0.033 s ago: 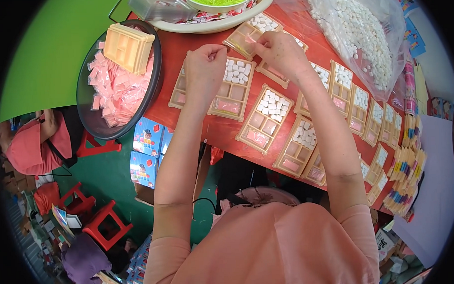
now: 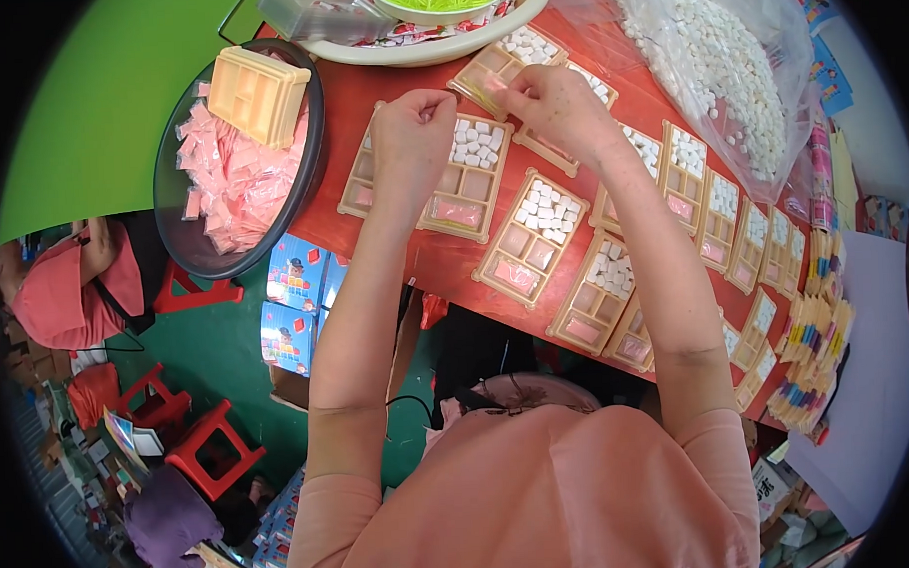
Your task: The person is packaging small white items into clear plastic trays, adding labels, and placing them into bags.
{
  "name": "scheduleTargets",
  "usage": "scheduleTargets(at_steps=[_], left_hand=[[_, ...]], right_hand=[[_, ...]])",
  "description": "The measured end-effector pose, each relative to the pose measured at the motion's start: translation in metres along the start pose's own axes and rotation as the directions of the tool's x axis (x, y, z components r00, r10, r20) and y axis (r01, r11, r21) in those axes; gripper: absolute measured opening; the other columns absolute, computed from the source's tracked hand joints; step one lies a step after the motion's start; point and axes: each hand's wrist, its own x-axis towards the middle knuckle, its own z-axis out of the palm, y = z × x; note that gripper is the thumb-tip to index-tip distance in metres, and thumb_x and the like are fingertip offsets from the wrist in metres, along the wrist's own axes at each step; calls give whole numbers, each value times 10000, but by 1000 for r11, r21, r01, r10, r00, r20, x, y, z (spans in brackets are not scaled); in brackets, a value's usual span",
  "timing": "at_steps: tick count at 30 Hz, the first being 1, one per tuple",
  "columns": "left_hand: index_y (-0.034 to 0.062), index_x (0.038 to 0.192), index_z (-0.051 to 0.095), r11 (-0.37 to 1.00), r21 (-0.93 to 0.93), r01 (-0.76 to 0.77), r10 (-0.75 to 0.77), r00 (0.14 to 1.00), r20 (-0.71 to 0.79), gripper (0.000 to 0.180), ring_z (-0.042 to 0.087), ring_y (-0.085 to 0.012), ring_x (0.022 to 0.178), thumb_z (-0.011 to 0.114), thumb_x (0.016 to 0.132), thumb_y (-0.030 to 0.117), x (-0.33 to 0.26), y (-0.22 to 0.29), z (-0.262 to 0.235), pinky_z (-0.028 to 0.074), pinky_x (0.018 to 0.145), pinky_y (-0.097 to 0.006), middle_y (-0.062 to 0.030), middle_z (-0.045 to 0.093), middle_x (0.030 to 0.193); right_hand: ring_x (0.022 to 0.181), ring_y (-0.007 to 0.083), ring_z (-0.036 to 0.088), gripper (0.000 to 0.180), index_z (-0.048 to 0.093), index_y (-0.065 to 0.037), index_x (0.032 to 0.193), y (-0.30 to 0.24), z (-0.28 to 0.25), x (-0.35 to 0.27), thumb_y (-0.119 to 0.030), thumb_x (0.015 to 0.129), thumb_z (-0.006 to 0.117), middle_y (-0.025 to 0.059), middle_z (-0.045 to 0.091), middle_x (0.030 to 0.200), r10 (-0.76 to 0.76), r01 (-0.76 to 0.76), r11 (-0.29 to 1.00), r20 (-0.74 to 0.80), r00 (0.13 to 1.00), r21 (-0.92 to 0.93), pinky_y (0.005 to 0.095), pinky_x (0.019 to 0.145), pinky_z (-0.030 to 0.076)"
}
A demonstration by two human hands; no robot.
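Observation:
My right hand [image 2: 560, 102] is closed, its fingertips at a small pink sachet [image 2: 493, 83] over a compartment of the farthest beige divided tray [image 2: 464, 80]. White cube-like pieces [image 2: 529, 47] fill that tray's large section. My left hand [image 2: 414, 135] is closed in a pinch above two side-by-side trays; whatever is between its fingers is too small to make out. The right one of these trays [image 2: 486, 208] holds white pieces and a pink sachet. Nearer me stands another filled tray [image 2: 481, 273].
Left, a black basin [image 2: 316, 159] holds many pink sachets, with a stack of beige trays [image 2: 260, 95] on top. A cream basin [image 2: 446, 54] stands at the back, a clear bag of white pieces [image 2: 728, 74] back right. More trays line the red table [image 2: 352, 72]. Another person [image 2: 84, 287] sits left.
My right hand has shifted slightly left and down, and the pink sachet lies lower against the far tray's compartment. My left hand has hardly moved.

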Motion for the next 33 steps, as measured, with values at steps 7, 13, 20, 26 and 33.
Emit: scheduleTargets(at_steps=[7, 13, 20, 26, 33], left_hand=[[-33, 960, 718, 997, -53, 49, -46, 997, 55, 192, 538, -52, 593, 681, 880, 137, -12, 6, -4, 435, 538, -251, -14, 638, 681], [-23, 1001, 706, 959, -229, 165, -138, 982, 128, 188, 522, -25, 603, 669, 913, 139, -37, 24, -15, 419, 536, -199, 28, 608, 699], [-31, 1011, 693, 936, -293, 196, -144, 971, 189, 187, 497, -19, 593, 650, 930, 132, -63, 15, -23, 401, 528, -193, 46, 579, 697], [-49, 965, 693, 985, -152, 77, -61, 993, 106, 195, 551, -75, 587, 671, 897, 132, -32, 9, -7, 433, 541, -251, -15, 616, 669], [-42, 936, 694, 939, 333, -90, 86, 996, 26, 203, 679, -398, 798, 653, 872, 147, 19, 20, 12, 528, 722, -451, -252, 685, 857]], right_hand=[[801, 274, 682, 409, 725, -38, 922, -9, -3, 1, -424, 928, 591, 138, 699, 782, -18, 25, 989, 47, 999, -148, 405, 756, 529], [774, 255, 686, 430, 718, -22, 952, 3, 5, 12, -437, 918, 611, 139, 698, 784, -4, 4, 998, 4, 1000, -67, 389, 728, 523], [823, 335, 685, 288, 672, -61, 1110, -5, 12, 13, -268, 919, 612, 155, 713, 904, -154, 117, 967, -151, 977, -225, 430, 737, 534], [819, 356, 685, 299, 638, -96, 1181, -1, 25, 21, -240, 924, 595, 178, 702, 841, -179, 112, 932, -167, 970, -346, 463, 731, 548], [809, 355, 684, 263, 648, -93, 1144, -2, 27, 29, -217, 920, 584, 196, 694, 823, -247, 187, 910, -122, 961, -370, 467, 717, 545]])
